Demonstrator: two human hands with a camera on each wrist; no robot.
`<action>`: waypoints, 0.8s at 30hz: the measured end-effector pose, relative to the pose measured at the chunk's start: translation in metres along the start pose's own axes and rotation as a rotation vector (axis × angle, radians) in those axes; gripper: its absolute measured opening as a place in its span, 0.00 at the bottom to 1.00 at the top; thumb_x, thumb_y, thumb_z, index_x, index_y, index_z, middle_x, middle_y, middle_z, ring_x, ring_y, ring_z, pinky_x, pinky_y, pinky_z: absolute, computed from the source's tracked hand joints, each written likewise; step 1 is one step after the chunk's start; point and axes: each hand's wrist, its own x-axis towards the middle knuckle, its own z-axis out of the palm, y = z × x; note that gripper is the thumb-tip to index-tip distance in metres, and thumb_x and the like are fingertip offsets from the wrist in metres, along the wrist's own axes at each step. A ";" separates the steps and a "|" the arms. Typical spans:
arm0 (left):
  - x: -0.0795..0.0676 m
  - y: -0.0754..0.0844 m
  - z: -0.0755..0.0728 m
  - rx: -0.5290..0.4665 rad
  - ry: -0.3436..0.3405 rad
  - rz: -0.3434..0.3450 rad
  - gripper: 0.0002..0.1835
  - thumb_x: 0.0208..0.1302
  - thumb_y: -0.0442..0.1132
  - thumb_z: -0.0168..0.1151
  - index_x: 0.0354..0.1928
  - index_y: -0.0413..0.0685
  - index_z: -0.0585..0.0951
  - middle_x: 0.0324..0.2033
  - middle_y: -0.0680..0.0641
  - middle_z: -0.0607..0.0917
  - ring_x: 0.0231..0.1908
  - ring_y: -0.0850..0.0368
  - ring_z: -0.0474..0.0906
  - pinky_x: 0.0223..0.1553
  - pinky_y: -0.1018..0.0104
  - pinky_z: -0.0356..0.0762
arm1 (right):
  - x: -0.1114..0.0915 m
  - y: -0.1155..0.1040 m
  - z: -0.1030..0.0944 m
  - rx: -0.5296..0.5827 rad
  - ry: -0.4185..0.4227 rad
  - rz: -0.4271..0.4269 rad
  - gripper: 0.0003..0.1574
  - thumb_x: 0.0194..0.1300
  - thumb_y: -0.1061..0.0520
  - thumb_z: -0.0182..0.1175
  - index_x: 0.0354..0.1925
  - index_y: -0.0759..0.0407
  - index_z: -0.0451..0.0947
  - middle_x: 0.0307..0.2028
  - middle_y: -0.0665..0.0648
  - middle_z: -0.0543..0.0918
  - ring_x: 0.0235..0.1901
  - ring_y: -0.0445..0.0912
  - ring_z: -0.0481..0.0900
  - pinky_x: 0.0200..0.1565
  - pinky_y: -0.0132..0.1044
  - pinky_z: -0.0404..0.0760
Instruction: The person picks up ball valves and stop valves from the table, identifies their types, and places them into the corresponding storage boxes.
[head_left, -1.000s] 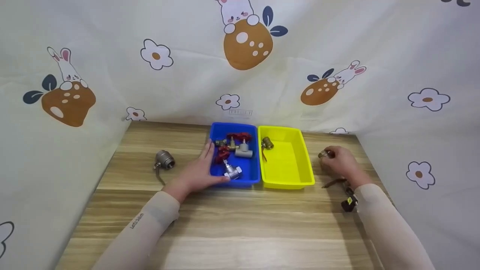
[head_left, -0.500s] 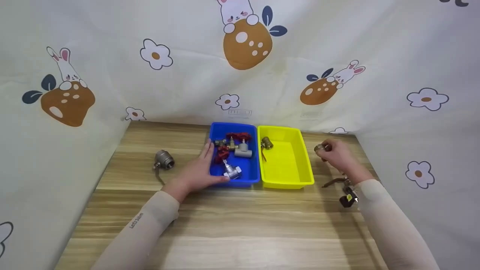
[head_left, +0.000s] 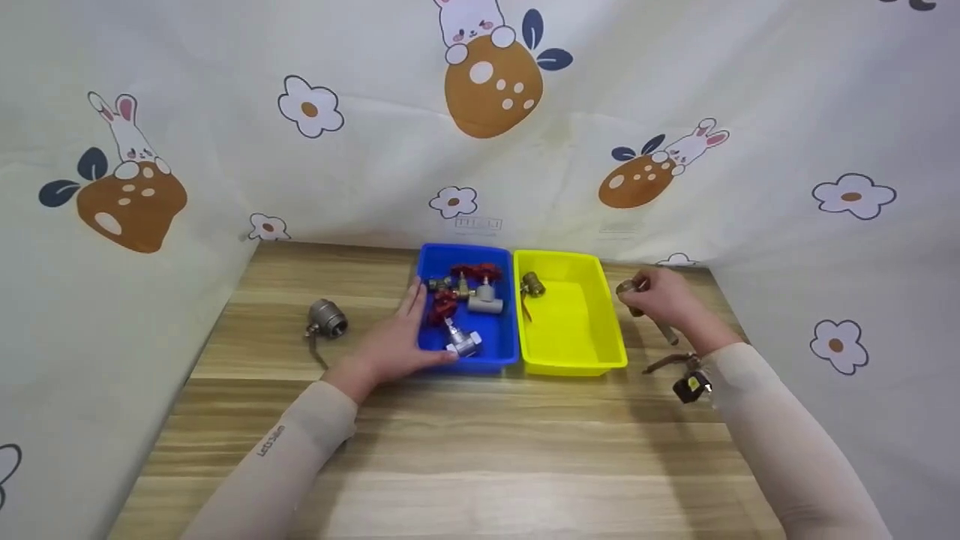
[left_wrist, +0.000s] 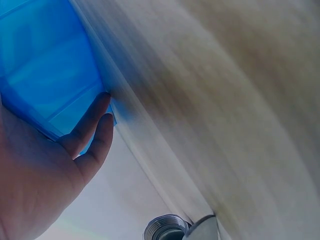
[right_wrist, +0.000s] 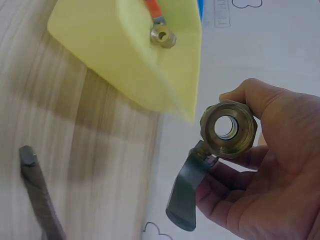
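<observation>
My right hand [head_left: 671, 304] grips a brass ball valve [right_wrist: 229, 129] by its body, just off the right side of the yellow bin [head_left: 611, 330]. The valve's flat lever [right_wrist: 184, 192] hangs down from it in the right wrist view. Inside the yellow bin lies a small brass ball valve [head_left: 533, 284] with a red lever. My left hand [head_left: 390, 345] rests against the left wall of the blue bin [head_left: 512, 330], fingers straight and thumb along the front rim. In that bin are several valves with red handwheels, among them a silver gate valve [head_left: 463, 342].
A larger grey ball valve [head_left: 328, 319] lies on the wooden table [head_left: 480, 450] left of the blue bin. Beside my right forearm lies another valve with a brown lever [head_left: 667, 363] and a black part [head_left: 688, 388]. A printed cloth [head_left: 375, 150] hangs behind the table.
My right hand has lifted the brass ball valve off the table and moved it up and left toward the yellow bin. The left hand has stayed at the blue bin.
</observation>
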 end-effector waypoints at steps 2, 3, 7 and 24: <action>0.000 0.000 0.000 0.005 0.000 -0.005 0.75 0.61 0.79 0.71 0.91 0.48 0.38 0.89 0.48 0.30 0.81 0.27 0.60 0.75 0.32 0.68 | 0.001 -0.006 -0.001 -0.006 -0.023 0.005 0.24 0.74 0.45 0.67 0.52 0.66 0.81 0.37 0.60 0.90 0.36 0.50 0.84 0.37 0.39 0.82; 0.000 0.000 0.000 0.007 0.000 -0.006 0.75 0.61 0.79 0.71 0.91 0.48 0.38 0.89 0.48 0.30 0.80 0.26 0.60 0.75 0.32 0.68 | 0.001 -0.008 -0.002 -0.012 -0.032 0.009 0.24 0.74 0.45 0.67 0.51 0.65 0.81 0.37 0.59 0.90 0.36 0.51 0.84 0.36 0.39 0.82; 0.000 0.001 -0.001 0.011 0.001 -0.010 0.75 0.61 0.80 0.70 0.91 0.48 0.39 0.90 0.48 0.30 0.80 0.26 0.61 0.75 0.31 0.69 | 0.001 -0.019 -0.001 -0.033 -0.054 0.006 0.24 0.73 0.45 0.67 0.50 0.64 0.82 0.37 0.59 0.90 0.35 0.51 0.84 0.37 0.39 0.82; -0.001 0.001 0.001 -0.004 0.009 -0.015 0.76 0.60 0.81 0.70 0.91 0.48 0.39 0.90 0.46 0.32 0.81 0.25 0.59 0.75 0.30 0.66 | 0.009 -0.060 0.005 -0.058 -0.109 -0.046 0.23 0.73 0.47 0.72 0.52 0.63 0.80 0.44 0.62 0.89 0.42 0.53 0.90 0.50 0.48 0.91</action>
